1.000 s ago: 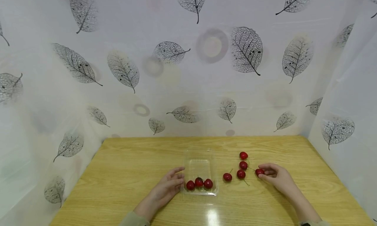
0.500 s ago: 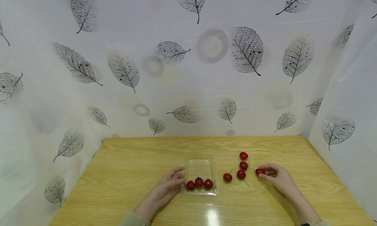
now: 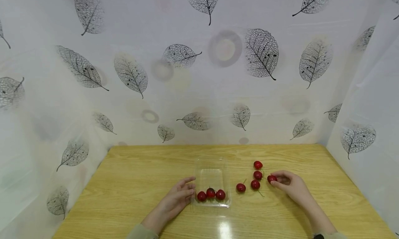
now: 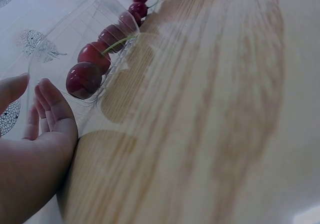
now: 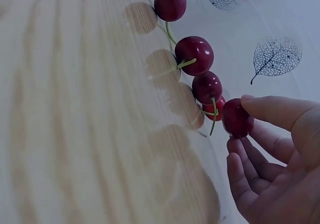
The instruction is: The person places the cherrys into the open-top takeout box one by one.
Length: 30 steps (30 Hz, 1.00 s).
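Note:
Between thumb and fingers my right hand (image 3: 291, 187) pinches a dark red cherry (image 3: 272, 179), also large in the right wrist view beside the fingertips. My left hand (image 3: 175, 200) rests at the left side of a clear plastic container (image 3: 212, 176), fingers relaxed along its wall. Three cherries lie in a row at the container's near end; the left wrist view shows the nearest cherry (image 4: 84, 80) through the plastic. Right of the container lies a loose cherry (image 3: 240, 187) with its stem up. Three more, among them a front cherry (image 3: 255, 184), form a column near the right hand.
A pale wood-grain table (image 3: 131, 183) carries everything. Behind and at both sides hangs a white curtain (image 3: 215, 93) printed with leaf skeletons. Light glares off the table (image 3: 224, 228) at the front.
My right hand has shifted slightly left and away from me, bringing the pinched cherry closer to the column. My left hand and the container have stayed put.

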Motion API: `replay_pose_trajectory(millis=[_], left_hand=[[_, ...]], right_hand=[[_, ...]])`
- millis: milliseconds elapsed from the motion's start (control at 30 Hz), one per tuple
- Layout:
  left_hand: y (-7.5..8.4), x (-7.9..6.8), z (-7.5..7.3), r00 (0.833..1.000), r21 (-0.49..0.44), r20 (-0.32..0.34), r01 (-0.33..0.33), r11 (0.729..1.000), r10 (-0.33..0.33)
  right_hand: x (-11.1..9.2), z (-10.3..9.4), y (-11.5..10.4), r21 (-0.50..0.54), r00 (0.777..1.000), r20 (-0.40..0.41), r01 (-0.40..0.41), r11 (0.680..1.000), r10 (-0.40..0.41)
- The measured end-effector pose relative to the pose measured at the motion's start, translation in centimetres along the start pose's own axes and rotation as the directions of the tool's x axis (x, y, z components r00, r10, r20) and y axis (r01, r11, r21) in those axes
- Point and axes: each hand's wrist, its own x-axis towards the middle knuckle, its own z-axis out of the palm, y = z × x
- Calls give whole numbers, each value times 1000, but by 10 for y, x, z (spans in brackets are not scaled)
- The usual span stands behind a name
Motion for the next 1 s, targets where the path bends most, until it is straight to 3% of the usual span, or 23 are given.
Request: replay_pose_trajectory(millis=[533, 1000], left_hand=[[0, 0, 0, 1000, -8, 2, 0, 1000, 0], [1, -1, 2, 1000, 8, -13, 4, 1000, -4]], right_hand=[[9, 13, -29, 9, 998, -11, 56, 998, -56], [19, 27, -59, 94, 993, 3, 117, 989, -118]])
